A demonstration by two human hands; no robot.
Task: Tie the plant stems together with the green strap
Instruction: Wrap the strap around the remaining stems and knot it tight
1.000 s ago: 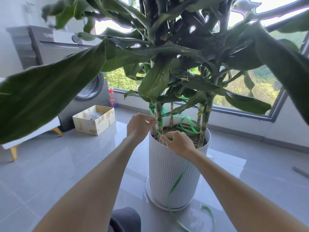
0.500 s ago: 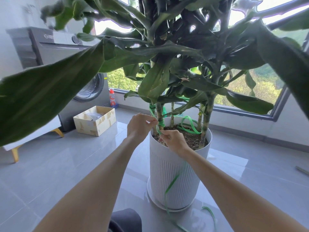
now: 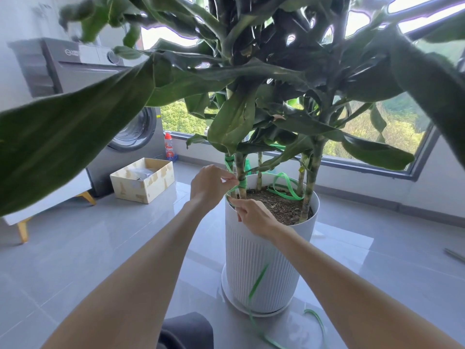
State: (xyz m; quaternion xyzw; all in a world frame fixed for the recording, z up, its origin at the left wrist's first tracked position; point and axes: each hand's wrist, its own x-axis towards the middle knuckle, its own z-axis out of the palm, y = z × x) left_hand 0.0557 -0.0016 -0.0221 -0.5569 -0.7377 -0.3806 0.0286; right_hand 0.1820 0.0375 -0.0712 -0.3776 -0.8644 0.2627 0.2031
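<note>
A tall leafy plant grows in a white ribbed pot (image 3: 254, 260). Its left stem (image 3: 240, 170) has the green strap (image 3: 285, 183) wound round it just above the soil; the strap also loops across the soil toward the right stems (image 3: 312, 177). My left hand (image 3: 210, 185) pinches the strap right beside the left stem. My right hand (image 3: 254, 216) pinches a short strap loop at the pot's near rim. A loose strap tail hangs down the pot's front and trails onto the floor.
A grey washing machine (image 3: 83, 96) stands at the left, with an open cardboard box (image 3: 143, 181) and a red-capped bottle (image 3: 169, 147) beside it. Big leaves hang over the view. A window runs along the back. Grey tiled floor surrounds the pot.
My right hand has drawn back from the stem toward the pot's near rim, pulling out a small strap loop. My left hand stays at the stem.
</note>
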